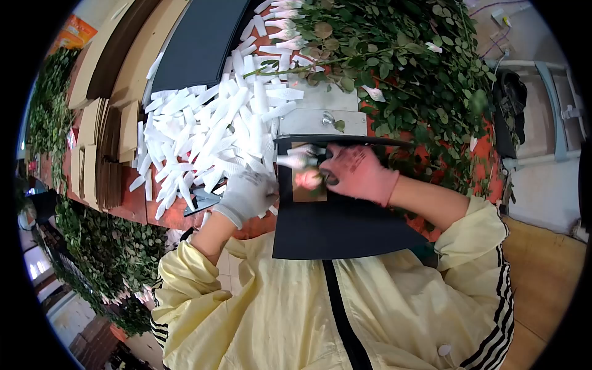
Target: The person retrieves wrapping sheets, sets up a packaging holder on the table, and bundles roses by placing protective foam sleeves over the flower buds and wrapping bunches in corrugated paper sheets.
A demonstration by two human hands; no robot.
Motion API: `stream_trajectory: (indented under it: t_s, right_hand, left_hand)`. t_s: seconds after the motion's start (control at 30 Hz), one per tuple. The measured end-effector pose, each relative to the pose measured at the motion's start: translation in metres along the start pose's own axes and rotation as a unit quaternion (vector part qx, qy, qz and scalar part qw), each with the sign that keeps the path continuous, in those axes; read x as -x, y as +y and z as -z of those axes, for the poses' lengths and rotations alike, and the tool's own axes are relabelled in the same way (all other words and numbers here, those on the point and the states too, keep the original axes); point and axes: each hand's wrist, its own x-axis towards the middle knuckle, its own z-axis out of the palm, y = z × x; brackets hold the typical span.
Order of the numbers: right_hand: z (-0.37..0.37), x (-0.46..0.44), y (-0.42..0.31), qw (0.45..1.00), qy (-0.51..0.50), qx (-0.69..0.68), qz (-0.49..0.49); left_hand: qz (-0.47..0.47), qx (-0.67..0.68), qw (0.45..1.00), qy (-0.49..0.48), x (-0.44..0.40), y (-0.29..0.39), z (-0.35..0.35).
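the pink rose (308,179) is located over the far left part of the black sheet (345,228), at a brown card (309,196). a white-netted bud (295,160) is adjacent. the pink-gloved right hand (359,172) has its fingers curled narrow beside both blooms; blur prevents confirming a grip. the white-gloved left hand (248,192) is at the sheet's left edge, its grip undeterminable. white net sleeves (216,123) are heaped beyond it on the red table (132,206). leafy stems (394,43) cover the table's far right corner.

The rose (308,179) by the right hand (357,172) is blurred; the glove's print (353,161) is too small to read. The picture's edge cuts off an orange packet (75,33) at ten o'clock.
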Motion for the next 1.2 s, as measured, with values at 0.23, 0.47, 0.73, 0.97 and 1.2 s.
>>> stream_trajectory:
  t_s: [0.23, 0.47, 0.73, 0.97, 1.2]
  right_hand:
    - [-0.026, 0.015, 0.003, 0.994, -0.012, 0.019, 0.108]
    - [-0.026, 0.022, 0.006, 0.987, -0.107, -0.112, 0.039]
    - [-0.020, 0.031, 0.033, 0.953, -0.159, -0.250, 0.068]
    - [0.068, 0.118, 0.071, 0.910, -0.045, -0.409, -0.060]
    - [0.097, 0.103, 0.042, 0.984, 0.012, -0.177, 0.029]
  left_hand:
    - [-0.109, 0.213, 0.889, 0.391, -0.042, -0.017, -0.022]
    - [-0.163, 0.189, 0.965, 0.077, -0.058, -0.013, -0.013]
    - [-0.067, 0.028, 0.963, 0.260, -0.072, 0.014, -0.026]
    - [-0.066, 0.042, 0.956, 0.283, -0.079, 0.010, -0.037]
    - [-0.130, 0.221, 0.925, 0.281, -0.095, -0.005, -0.037]
